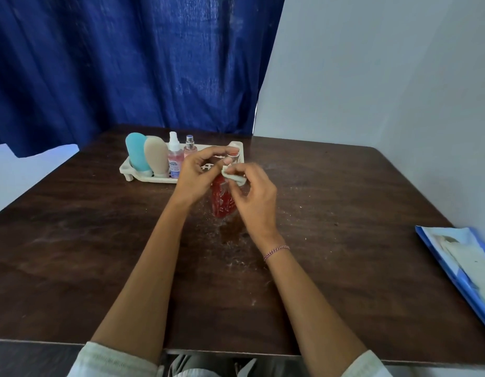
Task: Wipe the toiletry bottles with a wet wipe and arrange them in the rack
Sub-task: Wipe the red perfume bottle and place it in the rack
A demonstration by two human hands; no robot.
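A red bottle point(222, 198) stands upright on the dark wooden table point(100, 254), just in front of the cream rack point(127, 167). My left hand point(199, 174) grips the bottle's top, hiding its cap. My right hand point(253, 198) pinches a small folded white wet wipe point(234, 177) against the bottle's upper part. In the rack stand a teal tube point(138, 152), a beige tube point(156, 156), a clear spray bottle with pink liquid point(175, 156) and a smaller pink spray bottle point(190, 146).
A blue pack of wipes point(464, 268) lies at the table's right edge. A blue curtain point(127, 63) hangs behind the table and a pale wall point(385, 77) stands to the right. The table's near edge runs just above my sleeves.
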